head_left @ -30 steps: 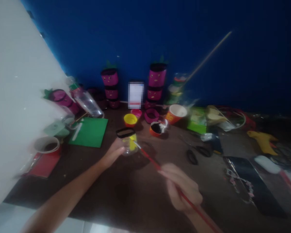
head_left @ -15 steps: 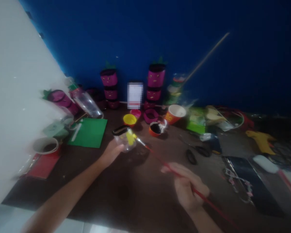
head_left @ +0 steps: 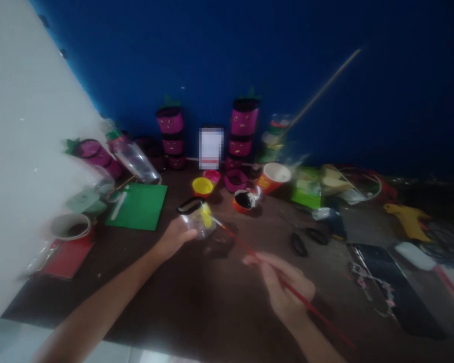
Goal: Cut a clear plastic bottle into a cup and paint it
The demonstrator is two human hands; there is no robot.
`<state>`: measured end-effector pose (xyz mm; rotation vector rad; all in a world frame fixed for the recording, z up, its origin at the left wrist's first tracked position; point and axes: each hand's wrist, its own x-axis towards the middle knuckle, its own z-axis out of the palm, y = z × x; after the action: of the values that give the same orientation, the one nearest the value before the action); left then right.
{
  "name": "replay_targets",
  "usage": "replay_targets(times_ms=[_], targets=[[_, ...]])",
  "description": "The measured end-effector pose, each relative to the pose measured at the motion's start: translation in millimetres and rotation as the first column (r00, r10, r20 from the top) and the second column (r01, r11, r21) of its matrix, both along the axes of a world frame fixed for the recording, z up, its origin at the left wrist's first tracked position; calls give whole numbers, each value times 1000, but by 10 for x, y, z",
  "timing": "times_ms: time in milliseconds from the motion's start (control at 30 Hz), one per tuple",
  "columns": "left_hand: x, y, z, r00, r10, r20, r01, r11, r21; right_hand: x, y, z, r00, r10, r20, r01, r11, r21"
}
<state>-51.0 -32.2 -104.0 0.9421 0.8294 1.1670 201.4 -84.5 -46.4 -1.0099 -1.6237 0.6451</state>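
My left hand (head_left: 177, 234) is closed around a clear plastic container (head_left: 197, 224) with a black rim and a patch of yellow paint on its side. In my right hand (head_left: 283, 282) is a red paintbrush (head_left: 245, 247), its tip against the yellow patch. Behind the container stands a small yellow cup (head_left: 202, 187). A cup of dark paint (head_left: 243, 200) sits to the right of that, near a pink ring-shaped piece (head_left: 235, 180).
Pink stacked figures (head_left: 243, 123) stand along the blue wall. To the left lie a green sheet (head_left: 139, 206) and a white cup (head_left: 70, 227). Scissors (head_left: 298, 244), a phone (head_left: 393, 287) and a yellow glue gun (head_left: 408, 219) are on the right.
The container in my left hand has shifted slightly right and tilted. My right hand has moved a little left with the brush, whose tip remains at the yellow patch.
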Motion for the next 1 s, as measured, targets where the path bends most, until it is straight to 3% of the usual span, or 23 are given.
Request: replay_targets(times_ms=[300,833,1000], targets=[[-10,-3,-59,1000,-24,-6,24,1000,-1,-46,-6,45,996,-42,73,38,998,53],[-4,18,-41,997,-42,-69,41,999,-11,-65,-5,-2,995,-41,93,43,999,-15],[20,15,3,999,6,-45,-8,999,-42,-75,-1,26,993,-39,112,44,998,-41]])
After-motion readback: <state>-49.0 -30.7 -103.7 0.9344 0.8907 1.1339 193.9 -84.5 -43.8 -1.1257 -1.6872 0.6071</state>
